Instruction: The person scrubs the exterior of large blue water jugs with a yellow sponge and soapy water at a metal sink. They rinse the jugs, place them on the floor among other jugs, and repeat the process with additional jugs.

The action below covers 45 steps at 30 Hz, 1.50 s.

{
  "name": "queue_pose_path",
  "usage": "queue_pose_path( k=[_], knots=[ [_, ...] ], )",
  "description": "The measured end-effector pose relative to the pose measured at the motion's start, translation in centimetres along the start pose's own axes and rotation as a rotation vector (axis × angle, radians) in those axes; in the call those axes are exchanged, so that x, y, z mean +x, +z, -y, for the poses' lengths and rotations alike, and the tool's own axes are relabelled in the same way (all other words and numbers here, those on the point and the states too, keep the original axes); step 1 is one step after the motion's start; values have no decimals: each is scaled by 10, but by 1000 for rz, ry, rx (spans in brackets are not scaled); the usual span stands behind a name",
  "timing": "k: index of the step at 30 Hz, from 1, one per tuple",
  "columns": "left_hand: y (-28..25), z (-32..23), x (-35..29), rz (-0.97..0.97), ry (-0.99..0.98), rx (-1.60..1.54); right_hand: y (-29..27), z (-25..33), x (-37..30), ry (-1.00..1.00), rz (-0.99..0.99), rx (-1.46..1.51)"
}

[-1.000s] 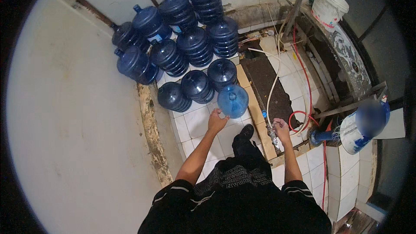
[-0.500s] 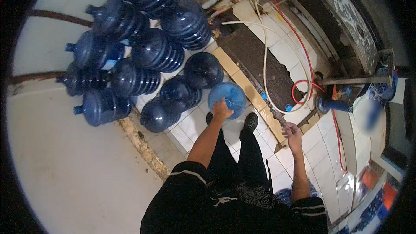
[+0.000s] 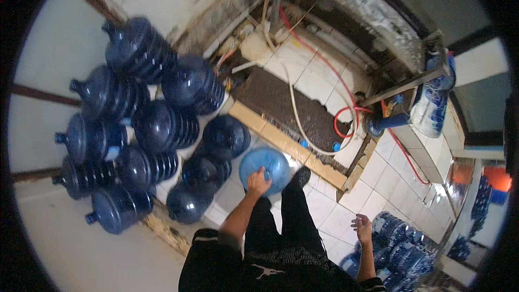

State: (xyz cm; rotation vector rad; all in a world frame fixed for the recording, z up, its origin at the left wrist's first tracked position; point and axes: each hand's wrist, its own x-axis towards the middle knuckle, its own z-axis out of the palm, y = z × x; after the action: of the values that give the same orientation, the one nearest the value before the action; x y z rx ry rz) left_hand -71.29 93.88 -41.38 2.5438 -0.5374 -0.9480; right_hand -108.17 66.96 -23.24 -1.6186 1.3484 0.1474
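My left hand (image 3: 258, 184) is closed at the neck of a light-blue water jug (image 3: 277, 163), which stands upright in front of my feet. My fingers partly cover the neck. To the right, my right hand (image 3: 363, 227) hangs in the air with its fingers loosely apart and nothing in them. Close beside that hand lie several blue jugs (image 3: 408, 254). Darker blue jugs stand just left of the one I hold, the nearest being a round one (image 3: 226, 136).
More dark-blue jugs (image 3: 165, 124) lie stacked on their sides against the left wall. Beyond a tan tiled ledge (image 3: 275, 138) is a recessed wet area with a cream hose (image 3: 292, 84) and a red hose (image 3: 338, 75). White floor tiles (image 3: 332, 216) stretch to the right.
The view has turned to the right, showing more jugs at the lower right. My right hand has drawn back from the ledge toward them. My left hand stays at the jug's neck.
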Motion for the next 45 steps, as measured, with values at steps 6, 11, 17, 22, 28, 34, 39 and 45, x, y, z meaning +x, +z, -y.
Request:
queue_pose_path(
  k=[6, 11, 17, 22, 28, 34, 39, 45],
  knots=[
    [-111, -129, -64, -212, 128, -4, -18, 19, 6, -16, -146, 264],
    [-159, -220, -84, -626, 434, -206, -26, 28, 58, -191, -218, 500],
    [-211, -343, -103, -650, 588, -798, -49, 81, 96, -237, -143, 479],
    [-243, -424, -110, -653, 719, -1131, -69, 146, 115, -311, -129, 342],
    [-258, -517, -110, -679, 905, -1113, -103, 205, 142, -448, -143, 588],
    [-275, -588, -45, -701, 1012, -948, -125, 268, 182, -476, -151, 775],
    [-313, -632, 48, -629, 1100, -882, -124, 320, 257, -587, -256, 808],
    [-398, -704, 159, -497, 1229, -911, -169, 442, 310, -638, -421, 538]
  ],
)
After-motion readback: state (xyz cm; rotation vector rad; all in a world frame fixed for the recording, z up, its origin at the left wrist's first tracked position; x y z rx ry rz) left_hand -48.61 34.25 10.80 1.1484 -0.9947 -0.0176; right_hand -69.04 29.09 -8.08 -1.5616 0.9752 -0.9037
